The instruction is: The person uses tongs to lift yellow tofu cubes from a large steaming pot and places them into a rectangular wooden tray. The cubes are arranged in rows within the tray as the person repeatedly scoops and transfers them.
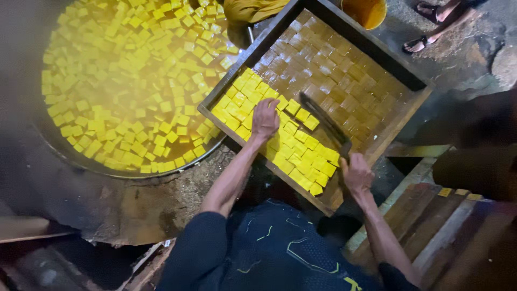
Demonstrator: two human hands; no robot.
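The left hand (265, 119) lies palm down, fingers spread open and flat, on a block of bright yellow cut cubes (280, 145) in the near half of a shallow dark wooden square tray (377, 151). The right hand (356, 173) has its fingers closed around the handle of a long dark flat blade (323, 123), whose long axis runs from that hand, at the tray's near right edge, up and leftward across the cubes to a tip just right of the left hand. The yellow cubes occupy a band along the tray's near left side; the far half carries glossy brown squares (334, 70), still in unbroken rows. The left hand is the nearer to the loose cubes at the boundary; the blade lies just beside them on the brown side. The tray rests tilted on the rim of a large round dark metal vat (81, 161) full of yellow liquid and floating cubes. A yellow bucket (366, 11) and another person's sandalled feet (425, 27) stand beyond the tray. No packages, labels or signs are visible.
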